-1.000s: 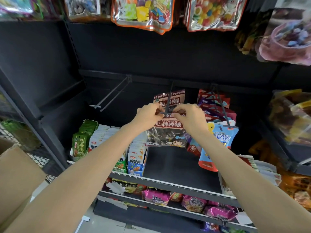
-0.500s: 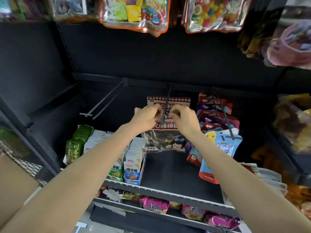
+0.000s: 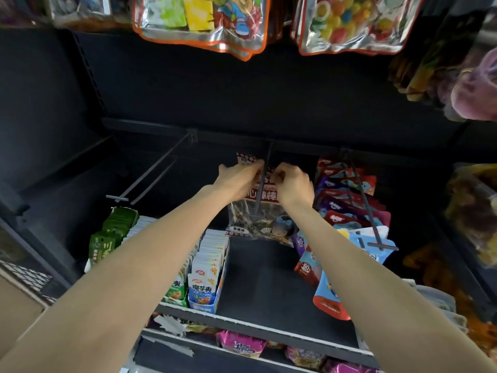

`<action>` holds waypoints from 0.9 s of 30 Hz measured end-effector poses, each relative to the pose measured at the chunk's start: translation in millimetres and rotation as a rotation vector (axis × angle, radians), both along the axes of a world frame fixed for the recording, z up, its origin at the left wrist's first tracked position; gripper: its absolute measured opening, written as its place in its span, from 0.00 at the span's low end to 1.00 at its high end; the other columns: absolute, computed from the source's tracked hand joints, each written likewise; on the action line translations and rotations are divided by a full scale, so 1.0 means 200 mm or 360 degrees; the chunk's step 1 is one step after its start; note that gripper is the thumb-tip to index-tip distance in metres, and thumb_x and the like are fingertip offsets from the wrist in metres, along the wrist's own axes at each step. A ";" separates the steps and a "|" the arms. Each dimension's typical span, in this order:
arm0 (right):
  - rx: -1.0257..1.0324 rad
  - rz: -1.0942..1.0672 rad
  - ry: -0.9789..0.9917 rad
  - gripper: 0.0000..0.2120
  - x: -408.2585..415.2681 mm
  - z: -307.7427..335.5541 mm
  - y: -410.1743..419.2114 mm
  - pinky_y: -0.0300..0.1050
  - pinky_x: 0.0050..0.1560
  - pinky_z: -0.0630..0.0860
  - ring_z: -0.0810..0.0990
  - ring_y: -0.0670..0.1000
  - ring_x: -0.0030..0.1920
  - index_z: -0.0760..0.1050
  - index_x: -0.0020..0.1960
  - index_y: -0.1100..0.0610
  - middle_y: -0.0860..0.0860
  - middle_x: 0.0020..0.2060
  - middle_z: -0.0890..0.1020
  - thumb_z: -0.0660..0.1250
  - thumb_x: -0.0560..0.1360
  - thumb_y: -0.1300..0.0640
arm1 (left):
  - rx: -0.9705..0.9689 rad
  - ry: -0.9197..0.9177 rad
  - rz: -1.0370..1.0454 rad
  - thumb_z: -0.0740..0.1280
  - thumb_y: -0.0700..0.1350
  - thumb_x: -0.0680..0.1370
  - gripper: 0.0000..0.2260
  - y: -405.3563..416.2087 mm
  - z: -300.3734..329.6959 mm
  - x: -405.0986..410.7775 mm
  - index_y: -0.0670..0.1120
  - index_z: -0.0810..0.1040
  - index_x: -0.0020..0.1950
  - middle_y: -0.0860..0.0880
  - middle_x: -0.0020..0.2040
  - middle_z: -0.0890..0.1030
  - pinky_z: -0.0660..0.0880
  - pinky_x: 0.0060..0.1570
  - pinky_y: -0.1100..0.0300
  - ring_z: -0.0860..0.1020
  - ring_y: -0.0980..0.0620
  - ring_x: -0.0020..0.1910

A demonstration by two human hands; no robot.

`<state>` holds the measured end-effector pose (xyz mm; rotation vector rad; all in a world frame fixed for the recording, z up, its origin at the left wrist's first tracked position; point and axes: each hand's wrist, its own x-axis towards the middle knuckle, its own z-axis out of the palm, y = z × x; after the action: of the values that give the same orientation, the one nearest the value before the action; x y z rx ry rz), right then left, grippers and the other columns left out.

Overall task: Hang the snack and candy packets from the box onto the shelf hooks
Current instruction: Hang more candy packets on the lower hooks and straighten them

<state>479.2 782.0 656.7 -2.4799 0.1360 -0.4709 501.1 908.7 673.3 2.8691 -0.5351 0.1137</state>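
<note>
Head view: both hands are up at the middle hook, and I read this as the threading step. My left hand and right hand each pinch a top corner of the lollipop packet, either side of the hook's rod, which crosses the packet's red header. The packet hangs above the bare back part of the shelf, between the boxed sachets and the packets on the right hook. I cannot tell whether the hole is fully on the rod. Next, I would slide it towards the back rail, then let go. The left hook stands bare.
</note>
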 end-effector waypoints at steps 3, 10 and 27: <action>-0.0061 -0.0066 0.0005 0.10 0.04 0.00 0.00 0.52 0.55 0.72 0.78 0.59 0.55 0.78 0.53 0.54 0.55 0.51 0.81 0.60 0.77 0.63 | -0.0120 -0.0061 0.0037 0.54 0.40 0.81 0.09 -0.01 -0.01 0.04 0.51 0.70 0.56 0.45 0.59 0.78 0.63 0.58 0.45 0.75 0.41 0.58; -0.0261 -0.0075 -0.0067 0.10 0.07 0.01 -0.02 0.48 0.61 0.68 0.77 0.57 0.56 0.80 0.54 0.53 0.55 0.51 0.82 0.62 0.77 0.61 | -0.0404 -0.0040 0.0082 0.59 0.41 0.80 0.10 0.00 0.00 0.07 0.50 0.77 0.56 0.50 0.57 0.80 0.64 0.57 0.50 0.75 0.46 0.58; 0.0195 0.0217 0.0078 0.11 -0.12 -0.11 0.02 0.51 0.55 0.75 0.78 0.60 0.54 0.78 0.54 0.64 0.60 0.52 0.81 0.60 0.76 0.67 | -0.0588 -0.0428 0.0339 0.64 0.44 0.78 0.10 0.08 -0.11 -0.12 0.48 0.75 0.58 0.49 0.59 0.75 0.64 0.60 0.48 0.71 0.49 0.61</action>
<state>455.5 786.2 635.6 -2.3628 0.0148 -0.3347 476.3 924.2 650.7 2.5487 -0.2196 0.5756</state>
